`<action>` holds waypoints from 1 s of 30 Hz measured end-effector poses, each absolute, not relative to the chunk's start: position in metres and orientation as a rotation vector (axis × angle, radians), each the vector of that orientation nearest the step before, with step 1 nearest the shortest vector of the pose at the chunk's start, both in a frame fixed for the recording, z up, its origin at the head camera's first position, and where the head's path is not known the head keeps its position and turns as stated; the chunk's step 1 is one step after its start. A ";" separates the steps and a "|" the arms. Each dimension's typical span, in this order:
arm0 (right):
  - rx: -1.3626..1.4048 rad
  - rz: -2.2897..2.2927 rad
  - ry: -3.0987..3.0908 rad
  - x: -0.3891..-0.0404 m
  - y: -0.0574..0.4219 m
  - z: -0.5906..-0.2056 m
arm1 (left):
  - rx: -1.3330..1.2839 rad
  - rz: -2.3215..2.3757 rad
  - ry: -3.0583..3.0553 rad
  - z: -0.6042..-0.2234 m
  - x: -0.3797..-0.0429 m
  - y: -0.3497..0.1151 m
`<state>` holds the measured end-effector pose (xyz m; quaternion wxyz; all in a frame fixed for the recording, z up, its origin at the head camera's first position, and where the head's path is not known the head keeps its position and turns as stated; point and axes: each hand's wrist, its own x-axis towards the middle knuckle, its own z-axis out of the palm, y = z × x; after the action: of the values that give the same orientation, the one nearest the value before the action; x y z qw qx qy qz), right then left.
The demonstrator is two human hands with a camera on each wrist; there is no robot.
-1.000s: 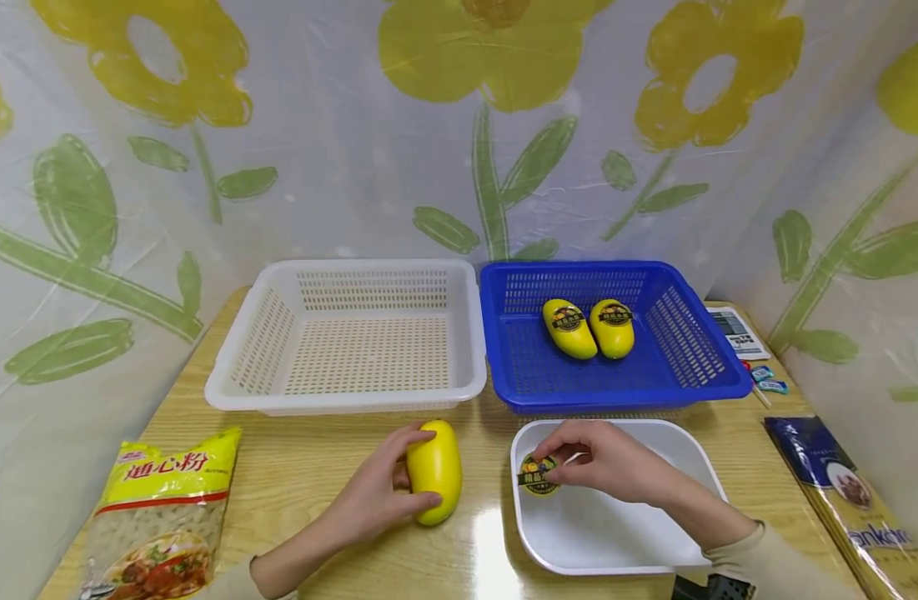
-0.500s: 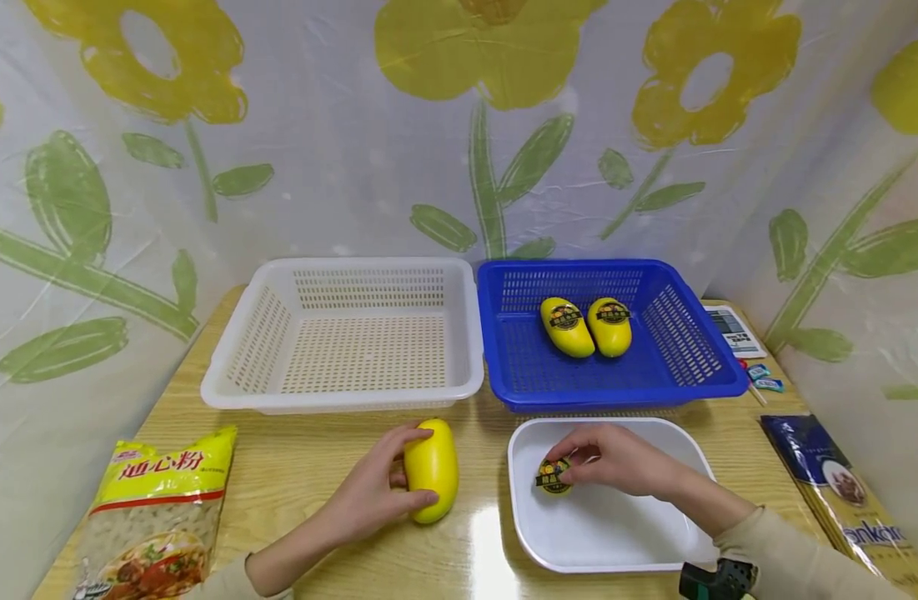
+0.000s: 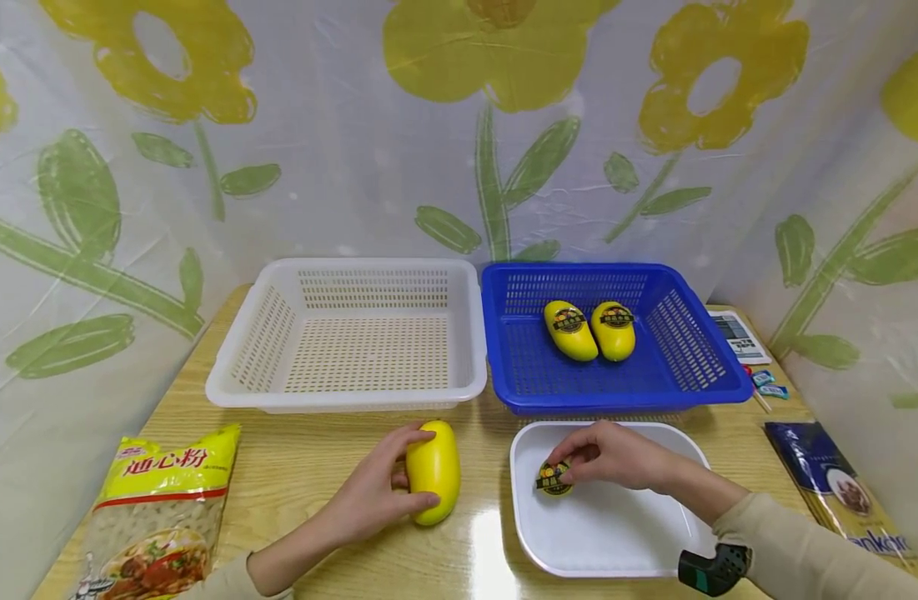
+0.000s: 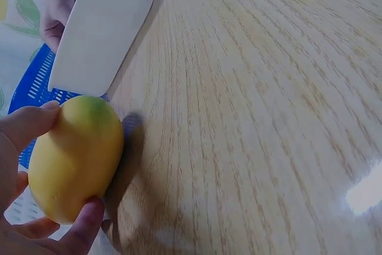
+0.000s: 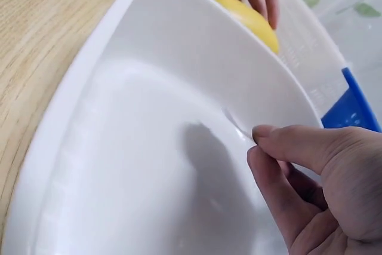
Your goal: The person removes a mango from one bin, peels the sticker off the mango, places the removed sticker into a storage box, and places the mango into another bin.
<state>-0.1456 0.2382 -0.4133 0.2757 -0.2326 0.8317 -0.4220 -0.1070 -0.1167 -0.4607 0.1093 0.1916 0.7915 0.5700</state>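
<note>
On the wooden table, my left hand (image 3: 379, 482) grips a yellow mango (image 3: 436, 475) from its left side, thumb near the front end and fingers at the back. Up close in the left wrist view, the mango (image 4: 77, 159) shows a greenish tip and no label on the side facing the camera. Between thumb and forefinger, my right hand (image 3: 609, 458) pinches a round black-and-gold sticker (image 3: 554, 478) by its edge. The sticker is over the inside of a white plastic basin (image 3: 601, 542). Seen edge-on in the right wrist view, the sticker (image 5: 237, 126) is a thin strip.
Behind are a white mesh basket (image 3: 346, 400) and a blue mesh basket (image 3: 616, 396) holding two labelled mangoes (image 3: 571, 329). A pasta bag (image 3: 162, 500) lies left; at right are a dark-blue and gold packet (image 3: 841, 492), small wrapped sweets (image 3: 766, 382) and a white device (image 3: 739, 337).
My right hand has shifted slightly right over the basin with the sticker, then stayed nearly still. The left hand keeps its hold on the mango in the same spot.
</note>
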 end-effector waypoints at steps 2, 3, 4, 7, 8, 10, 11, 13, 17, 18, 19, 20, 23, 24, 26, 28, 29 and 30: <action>-0.619 -1.149 2.216 -0.146 0.237 -0.416 | 0.565 1.671 2.338 -0.461 -0.107 -0.117; -0.618 -1.157 2.209 -0.146 0.236 -0.418 | 0.566 1.669 2.343 -0.461 -0.107 -0.117; -0.621 -1.165 2.203 -0.146 0.235 -0.420 | 0.567 1.665 2.351 -0.461 -0.107 -0.117; -0.639 -1.186 2.193 -0.146 0.232 -0.425 | 0.570 1.659 2.363 -0.460 -0.107 -0.118; -0.644 -1.187 2.196 -0.146 0.232 -0.426 | 0.573 1.660 2.362 -0.460 -0.107 -0.118; -0.670 -1.190 2.199 -0.146 0.230 -0.431 | 0.578 1.665 2.352 -0.460 -0.107 -0.118; -0.688 -1.187 2.206 -0.146 0.230 -0.433 | 0.579 1.669 2.345 -0.460 -0.106 -0.118; -0.724 -1.165 2.230 -0.147 0.228 -0.439 | 0.583 1.676 2.332 -0.460 -0.106 -0.118; -0.775 -1.117 2.306 -0.147 0.226 -0.447 | 0.585 1.684 2.323 -0.461 -0.106 -0.117; -0.783 -1.100 2.329 -0.146 0.226 -0.448 | 0.585 1.684 2.324 -0.461 -0.106 -0.117; -0.790 -1.085 2.351 -0.145 0.225 -0.448 | 0.585 1.683 2.326 -0.461 -0.106 -0.117; -0.800 -1.068 2.373 -0.145 0.224 -0.448 | 0.585 1.684 2.327 -0.461 -0.106 -0.117; -0.839 -1.008 2.425 -0.144 0.221 -0.445 | 0.582 1.674 2.344 -0.461 -0.106 -0.117; -0.845 -0.987 2.437 -0.144 0.220 -0.444 | 0.581 1.670 2.350 -0.461 -0.106 -0.117; -0.858 -0.945 2.459 -0.144 0.217 -0.442 | 0.580 1.664 2.363 -0.461 -0.106 -0.117; -0.867 -0.904 2.479 -0.144 0.215 -0.441 | 0.579 1.660 2.369 -0.461 -0.106 -0.117; -0.874 -0.887 2.487 -0.144 0.214 -0.441 | 0.580 1.659 2.370 -0.461 -0.106 -0.117; -0.880 -0.874 2.493 -0.144 0.213 -0.441 | 0.579 1.657 2.371 -0.461 -0.106 -0.117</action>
<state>-0.1436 0.2131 -0.4409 0.1776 -0.3110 0.8812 -0.3088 -0.1064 -0.1173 -0.4611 0.0956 0.1955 0.8000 0.5591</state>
